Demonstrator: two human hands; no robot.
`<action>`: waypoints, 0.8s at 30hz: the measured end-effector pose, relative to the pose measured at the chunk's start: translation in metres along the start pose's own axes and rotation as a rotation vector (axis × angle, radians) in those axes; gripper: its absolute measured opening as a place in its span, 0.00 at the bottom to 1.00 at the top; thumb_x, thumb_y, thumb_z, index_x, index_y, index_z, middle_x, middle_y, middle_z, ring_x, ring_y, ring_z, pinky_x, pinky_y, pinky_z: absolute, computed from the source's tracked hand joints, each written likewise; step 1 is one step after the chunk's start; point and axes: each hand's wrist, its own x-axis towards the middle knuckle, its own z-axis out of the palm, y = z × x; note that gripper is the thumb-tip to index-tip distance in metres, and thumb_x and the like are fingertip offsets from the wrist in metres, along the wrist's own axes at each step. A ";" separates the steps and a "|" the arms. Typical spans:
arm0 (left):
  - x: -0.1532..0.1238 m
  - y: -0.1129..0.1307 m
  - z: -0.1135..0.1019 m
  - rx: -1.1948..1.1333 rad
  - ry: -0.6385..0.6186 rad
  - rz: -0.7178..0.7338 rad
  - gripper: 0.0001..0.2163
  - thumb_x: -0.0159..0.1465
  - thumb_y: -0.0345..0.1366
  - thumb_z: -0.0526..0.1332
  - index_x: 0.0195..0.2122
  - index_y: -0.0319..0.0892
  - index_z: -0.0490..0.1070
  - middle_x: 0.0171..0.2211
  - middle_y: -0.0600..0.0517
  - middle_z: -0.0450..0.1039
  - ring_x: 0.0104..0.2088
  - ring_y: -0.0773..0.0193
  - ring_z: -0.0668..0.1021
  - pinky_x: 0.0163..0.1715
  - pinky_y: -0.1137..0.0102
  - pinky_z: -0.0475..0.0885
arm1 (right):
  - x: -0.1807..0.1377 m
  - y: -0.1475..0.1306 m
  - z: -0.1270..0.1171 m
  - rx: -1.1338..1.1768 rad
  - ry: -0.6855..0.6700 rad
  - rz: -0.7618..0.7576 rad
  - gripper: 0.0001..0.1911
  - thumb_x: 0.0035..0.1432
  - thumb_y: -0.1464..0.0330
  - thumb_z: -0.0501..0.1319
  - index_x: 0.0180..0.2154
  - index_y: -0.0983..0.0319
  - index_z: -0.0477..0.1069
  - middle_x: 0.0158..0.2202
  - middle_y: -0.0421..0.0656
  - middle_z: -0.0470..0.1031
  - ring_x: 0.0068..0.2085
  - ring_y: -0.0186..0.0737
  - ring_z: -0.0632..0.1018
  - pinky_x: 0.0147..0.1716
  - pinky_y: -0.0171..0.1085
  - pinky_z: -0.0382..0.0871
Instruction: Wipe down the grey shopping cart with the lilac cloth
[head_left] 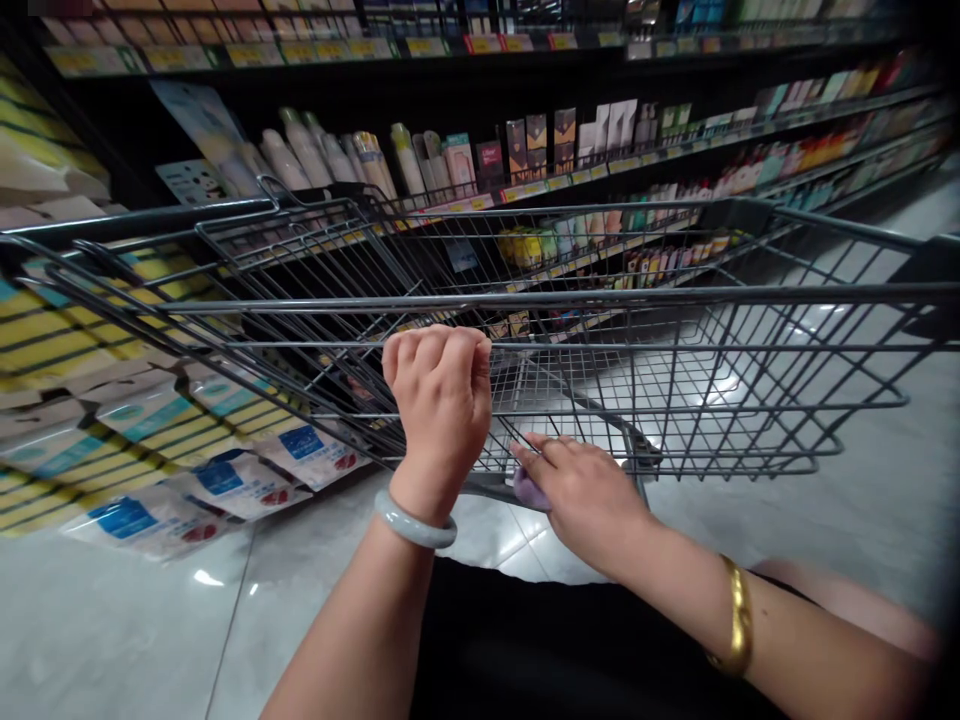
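A dark wire shopping cart (697, 385) stands side-on right in front of me. My left hand (439, 385), with a pale grey bangle on its wrist, is closed around the wires of the cart's near side. Lower and to the right, my right hand (585, 495) has its fingers curled over a small purple wad (531, 490), possibly a cloth. Its fingertips are at the lower wires of the cart's near side. A gold bracelet circles my right wrist. Most of the purple wad is hidden under the fingers.
Beyond the cart runs a long dark shelf unit with price labels (330, 50), bottles (300, 150) and boxes (536, 140). Yellow and white packages (217, 480) are stacked at the left. Shiny grey floor tiles (127, 630) lie below and reach down the aisle at right.
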 end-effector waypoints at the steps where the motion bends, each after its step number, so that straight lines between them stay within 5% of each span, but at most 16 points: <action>1: 0.000 0.000 0.000 0.000 -0.005 -0.003 0.08 0.71 0.37 0.55 0.36 0.46 0.71 0.35 0.49 0.76 0.39 0.57 0.72 0.50 0.60 0.63 | 0.000 -0.002 0.000 -0.026 -0.023 0.003 0.30 0.60 0.76 0.55 0.64 0.59 0.65 0.61 0.53 0.72 0.54 0.50 0.78 0.48 0.48 0.75; 7: 0.000 0.000 0.000 0.000 -0.004 -0.004 0.08 0.71 0.37 0.55 0.36 0.45 0.72 0.34 0.49 0.76 0.39 0.57 0.72 0.49 0.59 0.63 | 0.000 -0.008 -0.014 -0.153 -0.187 0.143 0.35 0.56 0.78 0.55 0.66 0.67 0.61 0.44 0.54 0.79 0.40 0.49 0.80 0.33 0.44 0.75; 15: 0.000 0.000 0.001 0.004 0.008 -0.002 0.08 0.71 0.37 0.55 0.36 0.45 0.72 0.34 0.50 0.76 0.39 0.57 0.72 0.50 0.60 0.62 | 0.003 0.002 -0.035 0.034 -0.200 0.180 0.27 0.58 0.72 0.57 0.59 0.58 0.70 0.46 0.49 0.79 0.45 0.48 0.80 0.40 0.43 0.74; 24: 0.000 -0.001 0.002 0.021 0.013 0.005 0.09 0.71 0.37 0.55 0.35 0.45 0.71 0.35 0.49 0.76 0.39 0.57 0.72 0.50 0.60 0.62 | 0.010 -0.008 -0.027 -0.009 -0.282 0.160 0.36 0.59 0.73 0.55 0.69 0.63 0.56 0.45 0.52 0.79 0.43 0.48 0.81 0.36 0.42 0.75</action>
